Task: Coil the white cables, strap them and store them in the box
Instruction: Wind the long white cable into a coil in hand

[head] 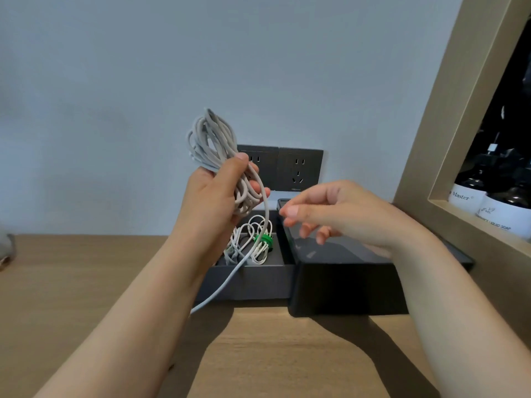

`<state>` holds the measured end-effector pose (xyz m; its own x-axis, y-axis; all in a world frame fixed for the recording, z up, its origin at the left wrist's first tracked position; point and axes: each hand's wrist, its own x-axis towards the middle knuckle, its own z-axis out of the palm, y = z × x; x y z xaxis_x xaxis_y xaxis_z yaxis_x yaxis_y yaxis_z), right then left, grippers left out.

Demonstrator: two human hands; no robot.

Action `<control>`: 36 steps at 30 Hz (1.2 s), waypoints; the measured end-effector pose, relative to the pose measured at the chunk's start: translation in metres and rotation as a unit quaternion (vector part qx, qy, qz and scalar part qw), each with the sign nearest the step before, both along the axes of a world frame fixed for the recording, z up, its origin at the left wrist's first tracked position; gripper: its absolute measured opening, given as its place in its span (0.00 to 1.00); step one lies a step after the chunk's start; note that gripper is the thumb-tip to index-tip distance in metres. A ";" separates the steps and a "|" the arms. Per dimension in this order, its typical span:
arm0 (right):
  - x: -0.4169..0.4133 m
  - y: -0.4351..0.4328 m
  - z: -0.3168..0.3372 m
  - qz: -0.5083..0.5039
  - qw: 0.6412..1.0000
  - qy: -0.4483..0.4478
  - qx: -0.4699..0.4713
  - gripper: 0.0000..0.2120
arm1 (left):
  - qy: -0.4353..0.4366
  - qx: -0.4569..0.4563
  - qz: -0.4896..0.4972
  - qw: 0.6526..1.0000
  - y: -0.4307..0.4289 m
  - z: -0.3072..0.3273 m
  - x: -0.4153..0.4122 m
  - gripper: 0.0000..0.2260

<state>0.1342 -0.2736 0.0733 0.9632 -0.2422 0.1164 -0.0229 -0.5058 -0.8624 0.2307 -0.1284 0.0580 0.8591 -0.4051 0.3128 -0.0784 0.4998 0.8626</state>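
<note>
Above the matte dark box (250, 280), left hand (214, 202) clasps looped white cable (214, 142).

a bundled cable (242, 240) is laid in the box (253, 280) on the table (71, 282); the lid (344, 285) is set just right, sockets (298, 168) behind.

This looks like a room in a home or a hotel, perhaps near a washing area. A wooden counter (273, 354) fills the lower part of the frame and meets a plain pale wall (201, 53). Two dark sockets (298, 169) sit in the wall at the centre. At the right edge a gold-framed niche (431, 139) holds dark bottles (467, 193) with white labels; one label reads "liquid soap".
</note>
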 end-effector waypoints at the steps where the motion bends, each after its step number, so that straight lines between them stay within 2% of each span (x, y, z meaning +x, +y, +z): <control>1: 0.001 0.002 -0.002 0.018 1.000 0.023 -0.004 0.07 | 0.012 -0.022 -0.010 1.000 0.000 0.000 0.000 0.12; 6: 0.009 0.010 -0.011 0.065 0.996 0.057 0.031 0.11 | 0.041 -0.061 -0.027 0.997 -0.001 0.002 0.001 0.11; 11: 0.007 0.007 -0.009 0.076 0.994 0.072 0.033 0.05 | 0.068 -0.070 -0.037 0.995 -0.003 0.000 0.002 0.10; 15: -0.003 -0.005 0.000 0.030 0.997 0.072 0.001 0.07 | 0.087 -0.066 -0.043 0.993 0.000 0.001 0.005 0.11; 19: -0.009 -0.012 0.003 -0.010 0.999 0.037 -0.018 0.11 | 0.081 -0.050 -0.054 0.994 0.000 0.003 0.004 0.12; 22: -0.013 -0.019 0.004 -0.045 0.999 0.009 -0.011 0.11 | 0.080 -0.047 -0.087 0.992 0.002 0.004 0.005 0.16; 28: -0.019 -0.030 0.009 -0.062 0.997 -0.024 0.044 0.13 | 0.042 0.032 -0.144 0.988 0.003 -0.002 0.007 0.18; 30: -0.018 -0.032 0.008 -0.061 0.996 -0.022 0.067 0.09 | 0.030 0.054 -0.151 0.987 0.002 -0.003 0.007 0.13; 33: -0.016 -0.034 0.008 -0.054 0.993 -0.027 0.098 0.02 | 0.011 0.086 -0.138 0.987 0.002 -0.003 0.006 0.09; 36: -0.014 -0.032 0.007 -0.052 0.991 -0.033 0.121 0.04 | -0.015 0.131 -0.096 0.987 0.003 -0.006 0.007 0.10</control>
